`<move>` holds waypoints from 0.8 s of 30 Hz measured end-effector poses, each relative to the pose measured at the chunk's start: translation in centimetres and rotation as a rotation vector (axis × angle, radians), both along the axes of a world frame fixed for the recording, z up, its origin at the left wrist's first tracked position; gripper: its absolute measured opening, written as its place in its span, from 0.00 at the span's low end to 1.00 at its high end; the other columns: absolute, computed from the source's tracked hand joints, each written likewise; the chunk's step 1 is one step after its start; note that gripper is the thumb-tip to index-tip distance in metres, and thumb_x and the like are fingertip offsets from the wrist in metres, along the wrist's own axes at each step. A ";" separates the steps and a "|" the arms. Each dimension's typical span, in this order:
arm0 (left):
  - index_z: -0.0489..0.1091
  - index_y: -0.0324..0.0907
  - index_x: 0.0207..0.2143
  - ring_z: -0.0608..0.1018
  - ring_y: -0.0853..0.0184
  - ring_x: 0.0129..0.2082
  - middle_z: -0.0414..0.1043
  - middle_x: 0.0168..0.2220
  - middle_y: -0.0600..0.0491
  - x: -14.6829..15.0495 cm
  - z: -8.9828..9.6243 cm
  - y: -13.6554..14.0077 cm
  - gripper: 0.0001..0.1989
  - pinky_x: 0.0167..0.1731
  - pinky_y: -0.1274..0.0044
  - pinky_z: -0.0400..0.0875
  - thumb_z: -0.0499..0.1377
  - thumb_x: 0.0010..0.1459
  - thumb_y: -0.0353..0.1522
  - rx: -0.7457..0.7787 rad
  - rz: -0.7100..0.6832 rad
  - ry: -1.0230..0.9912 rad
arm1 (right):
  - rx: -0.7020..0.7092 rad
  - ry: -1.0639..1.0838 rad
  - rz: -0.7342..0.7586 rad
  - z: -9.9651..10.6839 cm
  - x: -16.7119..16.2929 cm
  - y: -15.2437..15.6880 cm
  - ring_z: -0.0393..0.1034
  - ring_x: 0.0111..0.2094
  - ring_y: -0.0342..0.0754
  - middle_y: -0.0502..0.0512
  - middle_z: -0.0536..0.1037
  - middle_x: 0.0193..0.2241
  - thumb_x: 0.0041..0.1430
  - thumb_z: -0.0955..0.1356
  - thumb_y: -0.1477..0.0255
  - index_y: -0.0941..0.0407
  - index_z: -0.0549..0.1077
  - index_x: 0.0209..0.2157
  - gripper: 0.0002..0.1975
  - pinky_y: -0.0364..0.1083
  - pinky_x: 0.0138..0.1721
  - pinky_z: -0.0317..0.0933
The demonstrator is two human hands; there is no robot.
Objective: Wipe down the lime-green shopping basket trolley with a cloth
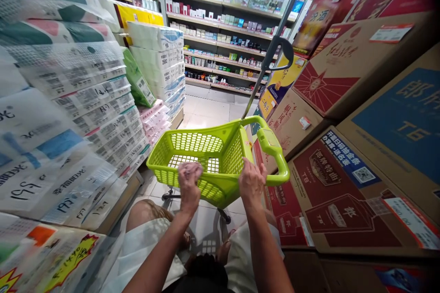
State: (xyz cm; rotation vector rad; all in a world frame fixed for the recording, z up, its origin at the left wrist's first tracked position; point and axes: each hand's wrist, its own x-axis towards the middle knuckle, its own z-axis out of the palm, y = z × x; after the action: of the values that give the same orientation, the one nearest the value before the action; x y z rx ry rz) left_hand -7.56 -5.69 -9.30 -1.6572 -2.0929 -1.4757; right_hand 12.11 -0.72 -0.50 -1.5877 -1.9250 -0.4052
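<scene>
A lime-green plastic shopping basket on wheels [192,143] stands on the tiled floor in front of me, tilted and empty. My left hand [188,185] is closed over its near rim. My right hand [252,182] grips the rim at the near right corner, just below the basket's green handle [273,149]. A grey pull handle on a pole [279,50] rises from the basket's far side toward the upper right.
Wrapped packs of tissue and paper rolls [68,100] are stacked high on my left. Cardboard boxes with red and blue prints [347,183] are piled on my right. A narrow tiled aisle [206,110] leads to shelves of small goods [227,23] ahead.
</scene>
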 end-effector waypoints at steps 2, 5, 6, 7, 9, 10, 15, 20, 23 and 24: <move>0.73 0.45 0.60 0.69 0.53 0.63 0.62 0.58 0.43 0.3 0.0 0.0 0.35 0.67 0.57 0.66 0.51 0.52 0.15 -0.002 -0.099 0.016 | -0.007 0.014 0.072 -0.3 -1.4 -0.4 0.77 0.41 0.52 0.60 0.85 0.42 0.69 0.60 0.82 0.58 0.77 0.55 0.20 0.57 0.66 0.49; 0.73 0.45 0.60 0.70 0.52 0.59 0.63 0.55 0.43 -1.0 -0.4 0.0 0.35 0.64 0.58 0.68 0.53 0.51 0.16 -0.024 -0.029 -0.031 | -0.013 0.005 0.183 -1.2 -3.2 -0.9 0.76 0.40 0.50 0.56 0.85 0.41 0.72 0.62 0.78 0.55 0.79 0.50 0.15 0.55 0.68 0.46; 0.73 0.43 0.59 0.71 0.52 0.58 0.63 0.53 0.42 -1.9 -0.7 0.0 0.33 0.63 0.57 0.69 0.54 0.51 0.17 -0.028 0.045 -0.057 | -0.005 -0.003 0.193 -1.6 -3.4 -1.1 0.75 0.39 0.50 0.55 0.85 0.40 0.73 0.62 0.77 0.55 0.79 0.47 0.13 0.54 0.67 0.47; 0.74 0.42 0.58 0.71 0.51 0.57 0.63 0.52 0.42 -2.8 -0.9 0.0 0.32 0.63 0.57 0.69 0.54 0.52 0.17 -0.029 0.120 -0.081 | 0.006 -0.011 0.190 -2.0 -3.5 -1.2 0.75 0.39 0.49 0.55 0.85 0.40 0.74 0.62 0.75 0.56 0.80 0.44 0.13 0.54 0.67 0.47; 0.74 0.41 0.56 0.71 0.52 0.55 0.62 0.51 0.43 -4.2 -1.3 -0.2 0.29 0.62 0.56 0.69 0.54 0.52 0.18 -0.022 0.192 -0.108 | 0.032 -0.024 0.172 -2.6 -3.4 -1.2 0.74 0.39 0.50 0.56 0.85 0.39 0.75 0.62 0.73 0.56 0.79 0.41 0.14 0.53 0.66 0.48; 0.75 0.42 0.56 0.72 0.53 0.55 0.62 0.51 0.44 -4.5 -1.5 -0.3 0.29 0.62 0.57 0.69 0.54 0.53 0.18 -0.021 0.173 -0.108 | 0.045 -0.027 0.162 -2.8 -3.3 -1.1 0.74 0.39 0.50 0.56 0.85 0.39 0.75 0.62 0.73 0.56 0.79 0.40 0.15 0.53 0.65 0.48; 0.75 0.46 0.57 0.71 0.54 0.56 0.62 0.51 0.45 -4.7 -1.8 -0.6 0.30 0.62 0.58 0.69 0.53 0.54 0.19 -0.026 0.136 -0.123 | 0.084 -0.056 0.160 -3.1 -2.9 -0.9 0.73 0.38 0.51 0.55 0.85 0.37 0.76 0.61 0.71 0.56 0.79 0.39 0.16 0.52 0.63 0.49; 0.76 0.45 0.56 0.71 0.53 0.57 0.63 0.51 0.44 -7.2 -2.0 -0.7 0.27 0.63 0.59 0.67 0.53 0.58 0.20 -0.049 0.121 -0.080 | 0.101 -0.115 0.159 -2.8 -2.7 -1.0 0.70 0.37 0.51 0.54 0.84 0.34 0.77 0.60 0.70 0.55 0.79 0.38 0.18 0.52 0.61 0.49; 0.77 0.43 0.54 0.71 0.53 0.55 0.64 0.50 0.43 -9.9 -2.1 -0.6 0.25 0.62 0.59 0.68 0.53 0.57 0.20 -0.064 0.201 -0.091 | 0.103 -0.136 0.159 -2.7 -2.7 -1.1 0.70 0.36 0.50 0.54 0.83 0.33 0.77 0.59 0.70 0.55 0.79 0.38 0.18 0.52 0.60 0.49; 0.77 0.42 0.52 0.72 0.53 0.54 0.63 0.49 0.43 -10.8 -2.2 -0.5 0.24 0.61 0.58 0.68 0.54 0.56 0.20 -0.052 0.286 -0.121 | 0.108 -0.145 0.164 -2.7 -2.6 -1.1 0.70 0.36 0.50 0.54 0.83 0.32 0.78 0.59 0.69 0.55 0.78 0.38 0.18 0.52 0.60 0.50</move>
State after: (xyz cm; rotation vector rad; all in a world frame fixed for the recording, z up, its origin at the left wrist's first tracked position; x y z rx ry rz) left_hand -18.35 -6.22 -11.50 -1.2435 -2.3318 -1.4713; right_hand 9.48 -1.85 -3.18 -1.3533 -2.0873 -0.5582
